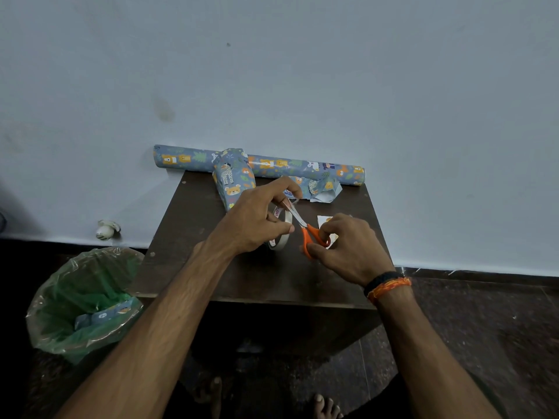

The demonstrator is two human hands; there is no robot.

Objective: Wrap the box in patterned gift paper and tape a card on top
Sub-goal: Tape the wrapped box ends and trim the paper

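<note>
**A:** What is on the small dark-brown wooden table (242, 276) against the pale blue wall (302, 71)?

**B:** A person's left hand (257, 222) has pulled a strip of clear adhesive tape (292, 202) up from a white tape roll (279, 234) that stands on edge on the tabletop. The fingertips pinch the free end of the strip, while the thumb presses against the roll's rim.

**A:** And the other hand?

**B:** The right hand (348, 246), with a black-and-orange thread band (387, 285) at its wrist, grips orange-handled scissors (311, 234), fingers curled through the loops. The blades point up and to the left, their tips at the stretched tape.

**A:** Where is the box?

**B:** The box wrapped in blue animal-print paper (231, 176) lies at the table's far left, just beyond the left hand, its far end touching a long roll of the same blue patterned gift paper (302, 167) laid along the wall. A crumpled offcut of that paper (322, 190) sits in front of the roll. A small white card with an orange picture (325, 219) lies flat, partly hidden under the right hand.

**A:** Beside the table?

**B:** A bin lined with a green plastic bag (81, 300) on the floor to the left, holding paper scraps.
</note>
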